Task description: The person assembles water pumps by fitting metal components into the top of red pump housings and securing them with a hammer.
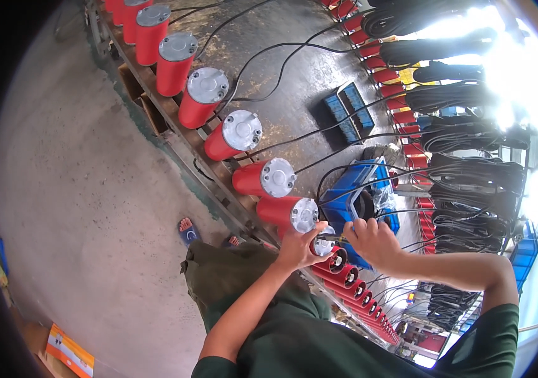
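Note:
My left hand (pixel 299 248) is closed round the top of a red cylinder, with thumb and fingers on either side of its silver metal cap (pixel 323 247). The hand hides most of that cylinder's red body. In my right hand (pixel 375 243) is a screwdriver (pixel 333 238), its thin shaft lying sideways with the tip at the cap. My fist covers most of its handle. A capped red cylinder (pixel 276 210) stands just beyond my left hand. On the near side, a red cylinder with an uncovered end (pixel 338 259) shows parts inside.
Several capped red cylinders (pixel 196 107) line the bench edge, with black cables (pixel 281 70) running across the metal tabletop (pixel 269 25). Behind my right hand stands a blue bin (pixel 344 192); farther off is a blue divided tray (pixel 351 113). Coiled black cables (pixel 455 129) hang at right.

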`<state>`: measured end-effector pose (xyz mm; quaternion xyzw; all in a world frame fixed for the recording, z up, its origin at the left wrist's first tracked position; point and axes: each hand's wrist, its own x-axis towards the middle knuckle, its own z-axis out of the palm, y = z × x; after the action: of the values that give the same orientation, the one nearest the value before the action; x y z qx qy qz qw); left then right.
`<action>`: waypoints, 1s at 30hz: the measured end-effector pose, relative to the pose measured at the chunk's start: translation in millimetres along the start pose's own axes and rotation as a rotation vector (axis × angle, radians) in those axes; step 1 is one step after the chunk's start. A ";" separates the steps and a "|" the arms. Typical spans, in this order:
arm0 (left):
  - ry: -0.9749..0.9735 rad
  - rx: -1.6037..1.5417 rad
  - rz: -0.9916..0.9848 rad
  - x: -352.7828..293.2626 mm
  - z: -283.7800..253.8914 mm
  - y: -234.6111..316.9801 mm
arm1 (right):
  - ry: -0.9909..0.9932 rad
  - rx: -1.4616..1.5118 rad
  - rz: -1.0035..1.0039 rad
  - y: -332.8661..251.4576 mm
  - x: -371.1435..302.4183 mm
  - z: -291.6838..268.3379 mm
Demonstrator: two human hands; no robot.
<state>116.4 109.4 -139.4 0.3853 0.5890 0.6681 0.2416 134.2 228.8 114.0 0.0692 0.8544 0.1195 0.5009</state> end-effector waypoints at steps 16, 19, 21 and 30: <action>0.035 -0.004 0.073 -0.6 2.2 -5.2 | -0.739 1.400 0.282 -6.5 0.6 2.5; 0.044 -0.023 0.093 -0.2 3.6 -5.6 | -0.148 0.288 0.114 -10.2 -1.9 1.2; 0.049 -0.036 0.112 -0.3 3.2 -4.3 | -0.228 0.347 0.081 -9.1 0.9 -3.1; 0.067 -0.035 0.102 1.2 5.0 -3.9 | 0.070 0.148 0.094 -12.2 -4.5 4.3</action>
<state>119.2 114.0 -142.8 0.3878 0.5645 0.7024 0.1939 140.1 216.6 112.4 0.1419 0.8737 0.0821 0.4580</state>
